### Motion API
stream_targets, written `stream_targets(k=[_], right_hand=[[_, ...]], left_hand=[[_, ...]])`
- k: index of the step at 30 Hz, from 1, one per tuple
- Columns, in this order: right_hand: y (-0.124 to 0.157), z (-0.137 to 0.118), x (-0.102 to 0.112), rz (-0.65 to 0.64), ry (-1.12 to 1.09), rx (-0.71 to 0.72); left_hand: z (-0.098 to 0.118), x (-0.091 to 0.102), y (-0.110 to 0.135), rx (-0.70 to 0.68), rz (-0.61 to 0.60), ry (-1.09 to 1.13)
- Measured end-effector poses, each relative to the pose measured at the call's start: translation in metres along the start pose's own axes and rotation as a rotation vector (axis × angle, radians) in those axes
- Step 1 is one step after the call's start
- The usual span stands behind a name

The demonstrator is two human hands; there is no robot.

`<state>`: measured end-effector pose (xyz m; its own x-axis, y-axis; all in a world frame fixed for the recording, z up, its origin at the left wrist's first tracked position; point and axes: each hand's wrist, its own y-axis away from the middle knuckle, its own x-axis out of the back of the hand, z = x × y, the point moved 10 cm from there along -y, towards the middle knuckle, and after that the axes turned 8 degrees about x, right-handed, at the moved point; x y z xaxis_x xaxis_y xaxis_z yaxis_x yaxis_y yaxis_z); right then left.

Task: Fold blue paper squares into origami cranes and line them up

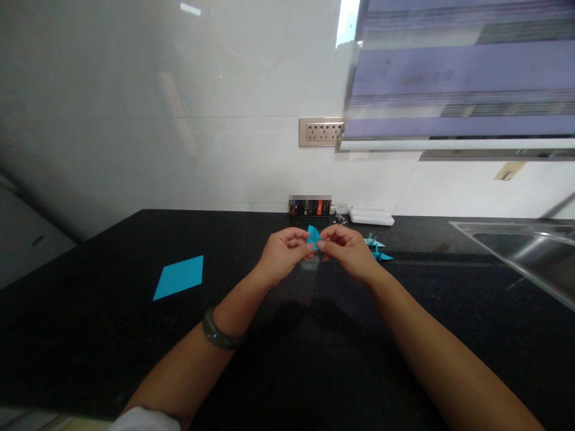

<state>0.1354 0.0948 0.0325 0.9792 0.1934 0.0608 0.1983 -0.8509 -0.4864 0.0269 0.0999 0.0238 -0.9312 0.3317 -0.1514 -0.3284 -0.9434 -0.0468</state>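
Note:
A small piece of folded blue origami paper [313,238] is held up between both hands above the black countertop. My left hand [286,251] pinches its left side, thumb in front and fingers behind. On the other side, my right hand [348,248] pinches the right edge the same way. The paper has several layers that come to points at the top. Just right of my right hand lie blue folded paper cranes [381,256], partly hidden by that hand. A flat sheet of blue paper [182,276] rests on the counter to the left.
The black countertop [278,371] runs back to a white tiled wall. Against it stand a dark box [309,206] and a white object [371,216]. A metal sink [534,251] is set in at the right. Above are a socket panel [320,132] and a purple blind [462,72].

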Motion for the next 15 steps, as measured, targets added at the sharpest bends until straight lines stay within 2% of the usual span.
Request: stream_targets(k=[6,15], right_hand=[[0.0009,0.0018,-0.0046,-0.061,-0.014,0.008],[0.0008,0.0086,-0.0020,-0.044,-0.054,-0.005]], left_hand=[[-0.0013,0.0012,-0.0006,-0.011,-0.004,0.010],[-0.0086,0.0011,-0.0032,0.038,-0.028,-0.003]])
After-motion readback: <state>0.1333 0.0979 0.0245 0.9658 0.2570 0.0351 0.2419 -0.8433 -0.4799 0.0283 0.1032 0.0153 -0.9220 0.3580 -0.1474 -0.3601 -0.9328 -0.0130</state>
